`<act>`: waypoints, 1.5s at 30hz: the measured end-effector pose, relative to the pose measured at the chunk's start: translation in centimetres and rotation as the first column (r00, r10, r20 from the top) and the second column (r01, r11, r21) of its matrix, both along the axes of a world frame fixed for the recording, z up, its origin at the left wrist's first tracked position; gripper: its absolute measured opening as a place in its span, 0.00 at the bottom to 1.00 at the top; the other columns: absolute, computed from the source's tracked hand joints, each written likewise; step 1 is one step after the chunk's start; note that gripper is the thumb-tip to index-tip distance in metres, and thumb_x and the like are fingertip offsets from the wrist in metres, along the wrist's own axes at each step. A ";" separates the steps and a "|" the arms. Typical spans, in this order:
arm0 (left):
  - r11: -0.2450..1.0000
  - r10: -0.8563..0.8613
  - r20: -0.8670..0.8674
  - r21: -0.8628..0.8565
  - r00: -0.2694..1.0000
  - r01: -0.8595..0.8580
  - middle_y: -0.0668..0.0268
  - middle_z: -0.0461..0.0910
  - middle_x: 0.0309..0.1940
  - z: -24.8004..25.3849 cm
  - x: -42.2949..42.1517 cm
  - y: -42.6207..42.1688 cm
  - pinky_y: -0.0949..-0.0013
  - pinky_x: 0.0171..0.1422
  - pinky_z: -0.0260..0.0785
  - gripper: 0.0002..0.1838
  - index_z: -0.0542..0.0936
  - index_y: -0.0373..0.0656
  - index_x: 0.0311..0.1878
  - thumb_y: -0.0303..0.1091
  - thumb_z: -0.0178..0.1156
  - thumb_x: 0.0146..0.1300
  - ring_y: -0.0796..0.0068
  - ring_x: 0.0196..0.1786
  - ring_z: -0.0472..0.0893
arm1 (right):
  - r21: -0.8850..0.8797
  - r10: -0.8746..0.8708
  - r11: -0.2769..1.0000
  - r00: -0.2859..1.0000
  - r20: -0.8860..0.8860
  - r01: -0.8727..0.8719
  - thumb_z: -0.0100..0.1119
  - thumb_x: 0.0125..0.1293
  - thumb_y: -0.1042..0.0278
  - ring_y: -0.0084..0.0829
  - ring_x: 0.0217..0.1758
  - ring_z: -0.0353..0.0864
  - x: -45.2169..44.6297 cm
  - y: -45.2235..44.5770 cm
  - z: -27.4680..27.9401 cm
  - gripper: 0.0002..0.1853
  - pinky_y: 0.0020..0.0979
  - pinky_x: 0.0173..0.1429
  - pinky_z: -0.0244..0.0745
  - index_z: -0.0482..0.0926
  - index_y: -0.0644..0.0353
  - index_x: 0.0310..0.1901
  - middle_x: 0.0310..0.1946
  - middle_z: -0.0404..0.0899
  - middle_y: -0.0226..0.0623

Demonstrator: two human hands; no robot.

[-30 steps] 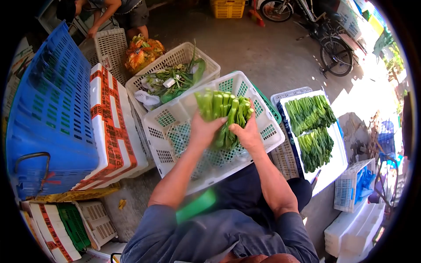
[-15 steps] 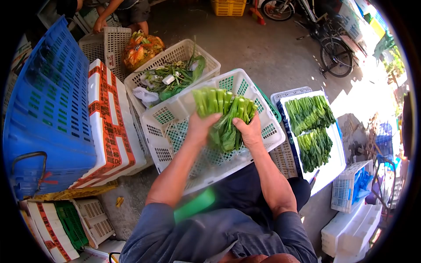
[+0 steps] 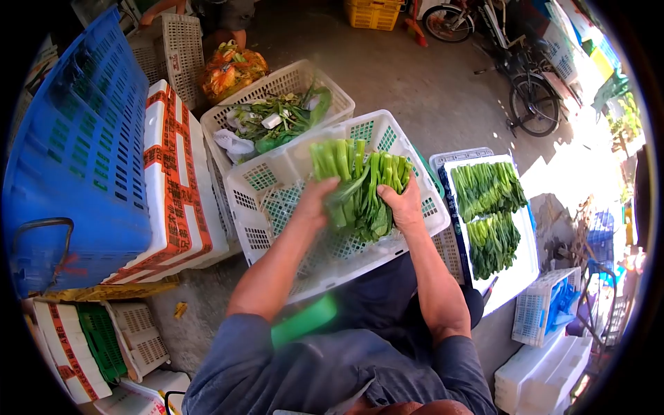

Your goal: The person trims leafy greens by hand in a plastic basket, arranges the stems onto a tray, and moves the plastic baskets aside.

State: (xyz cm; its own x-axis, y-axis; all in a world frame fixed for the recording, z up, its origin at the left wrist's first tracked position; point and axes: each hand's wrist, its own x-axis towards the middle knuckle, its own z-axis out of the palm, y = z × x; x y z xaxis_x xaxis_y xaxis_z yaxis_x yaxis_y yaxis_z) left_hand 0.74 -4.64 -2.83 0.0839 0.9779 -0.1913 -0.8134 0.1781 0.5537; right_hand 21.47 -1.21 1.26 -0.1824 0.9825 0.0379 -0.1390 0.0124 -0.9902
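Leafy green stalks (image 3: 363,183) are held in a bunch above a white perforated crate (image 3: 266,238), cut ends up and leaves hanging down. My left hand (image 3: 319,200) is wrapped round the left side of the bunch. My right hand (image 3: 404,204) grips its right side, thumb across the stalks. One leafy stalk slants across the front near my left hand. To the right, a white foam tray (image 3: 515,280) bears two rows of similar greens (image 3: 487,188).
Behind the crate stands another crate (image 3: 332,90) with loose leaves and a white bag. A blue crate (image 3: 76,159) and taped foam boxes (image 3: 176,187) rise at the left. A person's arm (image 3: 160,10) shows top left; a bicycle (image 3: 532,100) is top right.
Both hands have stayed on the bunch, which has spread slightly wider. My right hand has shifted a little to the right. The person at the top left is now mostly out of view.
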 end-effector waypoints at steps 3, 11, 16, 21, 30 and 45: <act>0.999 -0.034 -0.045 0.022 0.998 0.035 0.58 0.81 0.59 0.6 0.0 0.1 0.58 0.65 0.78 0.34 0.73 0.39 0.67 0.35 0.72 0.57 0.62 0.59 0.82 | 0.050 -0.010 0.999 0.998 0.055 0.008 0.71 0.55 0.68 0.31 0.57 0.79 0.2 -0.1 0.5 0.39 0.32 0.64 0.74 0.65 0.69 0.68 0.56 0.79 0.42; 0.994 -0.101 -0.116 0.032 0.988 0.105 0.59 0.81 0.58 3.2 0.5 -1.1 0.60 0.64 0.77 0.35 0.73 0.38 0.67 0.34 0.73 0.56 0.65 0.58 0.83 | 0.049 0.019 0.999 0.999 0.047 -0.022 0.69 0.57 0.69 0.32 0.58 0.79 0.9 -0.4 0.5 0.36 0.34 0.66 0.73 0.67 0.68 0.67 0.57 0.78 0.41; 0.996 -0.038 -0.334 0.066 0.942 0.063 0.62 0.82 0.56 3.8 1.5 -1.1 0.61 0.67 0.73 0.30 0.77 0.38 0.64 0.30 0.72 0.56 0.67 0.56 0.82 | 0.087 -0.025 0.996 0.991 0.135 0.014 0.67 0.57 0.71 0.32 0.58 0.79 0.6 -0.7 1.0 0.35 0.33 0.65 0.73 0.67 0.68 0.67 0.57 0.78 0.42; 0.995 -0.012 -0.362 0.089 0.932 0.047 0.63 0.83 0.55 3.6 1.9 -1.1 0.63 0.66 0.72 0.28 0.77 0.39 0.63 0.29 0.71 0.57 0.69 0.57 0.82 | 0.096 -0.032 0.995 0.985 0.168 0.016 0.68 0.57 0.70 0.32 0.55 0.80 0.7 -0.1 -0.7 0.35 0.33 0.62 0.74 0.68 0.68 0.66 0.54 0.80 0.41; 0.990 0.123 -0.126 0.089 0.984 -0.113 0.62 0.82 0.55 4.2 -1.9 -1.0 0.58 0.63 0.77 0.28 0.75 0.39 0.64 0.31 0.69 0.61 0.64 0.55 0.83 | -0.103 -0.003 0.995 0.997 -0.081 -0.006 0.66 0.58 0.73 0.30 0.52 0.81 1.2 0.5 -1.2 0.30 0.32 0.59 0.77 0.71 0.66 0.64 0.52 0.80 0.38; 0.986 0.063 0.081 0.148 0.995 -0.074 0.45 0.83 0.53 4.0 -3.5 -2.7 0.47 0.59 0.82 0.33 0.75 0.34 0.63 0.44 0.72 0.59 0.51 0.53 0.86 | 0.029 0.034 0.990 0.441 0.897 -0.135 0.73 0.55 0.53 0.60 0.59 0.80 1.1 5.1 -5.4 0.47 0.46 0.63 0.76 0.60 0.76 0.69 0.58 0.75 0.69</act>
